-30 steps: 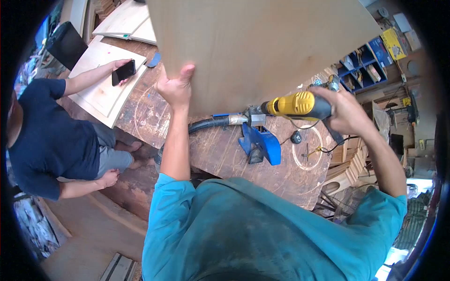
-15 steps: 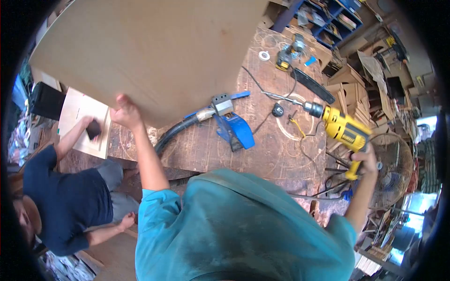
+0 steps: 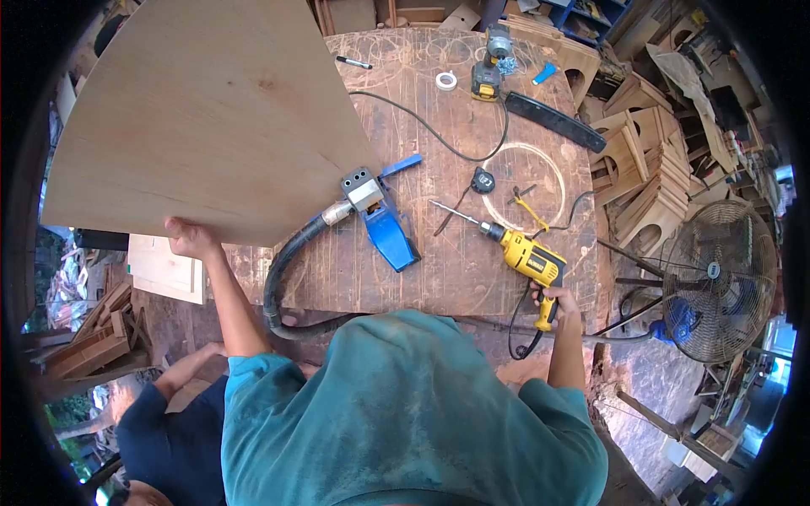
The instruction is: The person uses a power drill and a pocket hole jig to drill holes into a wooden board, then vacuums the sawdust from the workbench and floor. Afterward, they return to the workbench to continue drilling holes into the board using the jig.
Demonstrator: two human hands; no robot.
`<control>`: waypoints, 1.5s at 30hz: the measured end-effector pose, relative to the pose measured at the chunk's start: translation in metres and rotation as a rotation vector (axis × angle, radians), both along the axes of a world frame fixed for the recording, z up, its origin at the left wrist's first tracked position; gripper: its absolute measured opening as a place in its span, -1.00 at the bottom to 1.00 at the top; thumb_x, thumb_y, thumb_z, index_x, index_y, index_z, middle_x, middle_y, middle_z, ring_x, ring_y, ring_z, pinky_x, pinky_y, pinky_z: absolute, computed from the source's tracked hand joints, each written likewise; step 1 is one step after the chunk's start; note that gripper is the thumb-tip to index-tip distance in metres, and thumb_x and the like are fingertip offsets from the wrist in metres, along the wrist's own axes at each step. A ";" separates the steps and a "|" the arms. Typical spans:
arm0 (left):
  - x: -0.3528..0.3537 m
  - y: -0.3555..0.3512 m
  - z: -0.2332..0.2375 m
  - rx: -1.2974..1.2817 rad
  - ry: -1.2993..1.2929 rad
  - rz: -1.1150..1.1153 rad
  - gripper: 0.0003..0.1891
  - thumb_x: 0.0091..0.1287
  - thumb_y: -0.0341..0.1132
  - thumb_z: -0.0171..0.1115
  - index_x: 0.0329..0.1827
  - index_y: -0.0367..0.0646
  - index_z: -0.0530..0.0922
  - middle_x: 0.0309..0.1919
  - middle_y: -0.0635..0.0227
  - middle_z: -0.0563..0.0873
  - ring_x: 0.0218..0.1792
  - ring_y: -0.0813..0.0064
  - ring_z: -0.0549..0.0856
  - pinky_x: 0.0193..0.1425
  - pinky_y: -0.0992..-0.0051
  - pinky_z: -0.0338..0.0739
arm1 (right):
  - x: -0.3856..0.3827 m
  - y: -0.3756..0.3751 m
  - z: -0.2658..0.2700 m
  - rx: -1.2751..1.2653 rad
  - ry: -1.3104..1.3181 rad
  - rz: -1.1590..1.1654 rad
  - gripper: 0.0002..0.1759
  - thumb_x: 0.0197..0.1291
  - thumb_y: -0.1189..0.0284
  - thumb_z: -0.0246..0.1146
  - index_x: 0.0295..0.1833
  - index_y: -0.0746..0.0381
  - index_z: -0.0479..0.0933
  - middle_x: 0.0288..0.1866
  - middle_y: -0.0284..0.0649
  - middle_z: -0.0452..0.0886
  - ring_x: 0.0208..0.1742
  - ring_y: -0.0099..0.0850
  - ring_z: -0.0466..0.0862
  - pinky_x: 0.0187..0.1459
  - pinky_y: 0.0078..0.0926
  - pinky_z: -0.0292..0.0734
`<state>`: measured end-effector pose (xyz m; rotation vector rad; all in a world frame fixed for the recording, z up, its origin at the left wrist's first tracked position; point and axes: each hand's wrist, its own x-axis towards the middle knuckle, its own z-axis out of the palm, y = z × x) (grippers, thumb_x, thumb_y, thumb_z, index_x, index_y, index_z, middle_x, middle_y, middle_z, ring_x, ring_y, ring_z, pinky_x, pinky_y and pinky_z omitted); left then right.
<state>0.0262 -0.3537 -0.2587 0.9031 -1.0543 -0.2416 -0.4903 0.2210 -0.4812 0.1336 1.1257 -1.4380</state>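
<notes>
My left hand (image 3: 194, 238) is closed on the near edge of a large plywood panel (image 3: 202, 118), its thumb on top. The panel covers the left part of the worktable. Its right part reaches a blue pocket-hole jig (image 3: 390, 238) with a grey drill guide block (image 3: 363, 188) and a black hose (image 3: 283, 282) attached. In my right hand (image 3: 557, 304) is the grip of a yellow corded power drill (image 3: 531, 255). The drill's long bit points left and away, toward the middle of the table. A tape measure (image 3: 483, 180) lies just beyond the bit.
On the worktable (image 3: 439, 287) are a cordless driver (image 3: 488, 72), a tape roll (image 3: 445, 81), a marker (image 3: 354, 62) and a long black bar (image 3: 555, 121). A floor fan (image 3: 715, 270) stands right, below stacked wooden pieces (image 3: 645, 169). A co-worker in a dark shirt (image 3: 177, 438) is at lower left.
My right hand has brought the drill left, over the table's near right side. The panel in my left hand has turned and shifted left. The co-worker has moved lower in view.
</notes>
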 end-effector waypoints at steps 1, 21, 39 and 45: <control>0.003 0.002 0.000 0.001 -0.010 0.003 -0.15 0.33 0.51 0.07 -0.40 -0.32 0.62 -0.49 0.43 0.65 -0.36 0.56 0.60 -0.18 0.46 0.55 | 0.003 -0.001 -0.004 0.001 -0.010 0.003 -0.42 -0.02 0.64 0.34 0.23 0.45 0.51 0.02 0.02 0.73 -0.17 -0.19 0.77 -0.21 -0.25 0.74; 0.005 0.007 0.005 0.039 -0.131 -0.004 -0.16 0.39 0.48 -0.03 -0.49 -0.28 0.56 -0.60 0.50 0.54 -0.48 0.61 0.48 -0.33 0.51 0.44 | 0.042 -0.049 0.017 0.540 1.339 0.131 0.30 -0.21 0.50 0.50 0.65 0.41 -0.10 0.22 0.12 0.55 0.27 -0.02 0.58 0.37 -0.25 0.41; 0.018 0.004 -0.004 0.093 -0.232 0.050 -0.13 0.41 0.50 -0.16 -0.46 -0.30 0.54 -0.56 0.47 0.60 -0.43 0.59 0.56 -0.27 0.48 0.51 | 0.218 -0.266 -0.044 0.026 0.679 0.431 -0.71 0.28 0.42 0.25 0.06 0.29 0.66 -0.19 -0.24 0.72 -0.16 -0.43 0.68 -0.15 -0.44 0.55; 0.013 0.004 0.000 0.061 -0.209 0.084 -0.13 0.46 0.45 -0.17 -0.57 -0.30 0.45 -0.68 0.43 0.45 -0.59 0.52 0.41 -0.46 0.36 0.34 | 0.229 -0.241 0.076 0.109 0.537 0.422 -0.63 0.44 0.34 0.22 0.26 0.25 0.57 0.08 -0.26 0.68 0.04 -0.47 0.64 0.07 -0.41 0.56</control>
